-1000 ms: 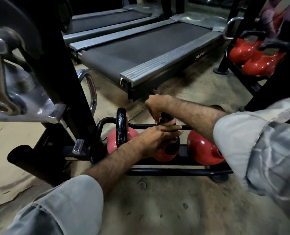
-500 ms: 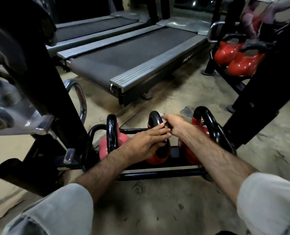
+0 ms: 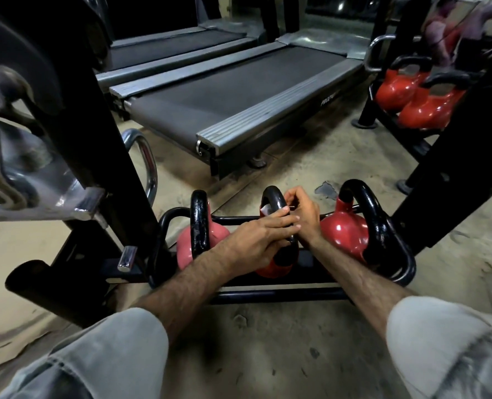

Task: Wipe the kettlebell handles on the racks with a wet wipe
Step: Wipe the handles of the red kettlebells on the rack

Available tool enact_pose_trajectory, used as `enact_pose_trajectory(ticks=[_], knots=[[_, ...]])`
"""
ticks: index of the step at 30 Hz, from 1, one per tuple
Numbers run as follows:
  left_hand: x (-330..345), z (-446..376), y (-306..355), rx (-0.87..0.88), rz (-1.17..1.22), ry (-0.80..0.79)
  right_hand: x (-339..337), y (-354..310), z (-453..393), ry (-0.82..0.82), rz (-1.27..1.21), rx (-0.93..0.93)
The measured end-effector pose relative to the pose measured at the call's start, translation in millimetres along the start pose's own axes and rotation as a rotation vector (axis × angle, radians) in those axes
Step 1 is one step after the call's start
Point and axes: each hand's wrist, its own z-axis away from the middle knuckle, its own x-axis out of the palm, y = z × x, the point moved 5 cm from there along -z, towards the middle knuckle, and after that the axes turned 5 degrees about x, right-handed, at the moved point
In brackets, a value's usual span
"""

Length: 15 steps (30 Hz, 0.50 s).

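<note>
red kettlebells, black handles; white wipe; grey treadmill; beige floor.

Overall light: dim indoor light, with the far background falling to near black.
Source: light seemed to come from above, brightest on the treadmill deck rails and the pale floor.
Glare: small white highlights sat on the red kettlebell at the right, and on the chrome bracket at the left.
Shadows: soft dark shade lay under the low rack and beneath the treadmill's end.
Blur: the upper right corner was smeared, and the kettlebells on the far rack looked soft.
Distortion: wide-angle bending curved the black post at the right and stretched the sleeves along the bottom edge.
Sharpness: the centre around the hands was clearest.
</note>
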Motion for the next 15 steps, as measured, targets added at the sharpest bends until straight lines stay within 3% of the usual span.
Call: enact_pose_trajectory(ticks=[6, 12, 15], knots=[[1, 1, -1, -0.002, 0.005, 0.005, 2, 6, -9, -0.066, 0.036, -0.053], [0, 2, 0, -0.022, 0.006, 0.016, 14, 38, -20, -0.082, -0.193, 0.227], [1, 0, -1, -0.024, 0.025, -0.004, 16, 33, -11, -0.059, -0.27, 0.242]])
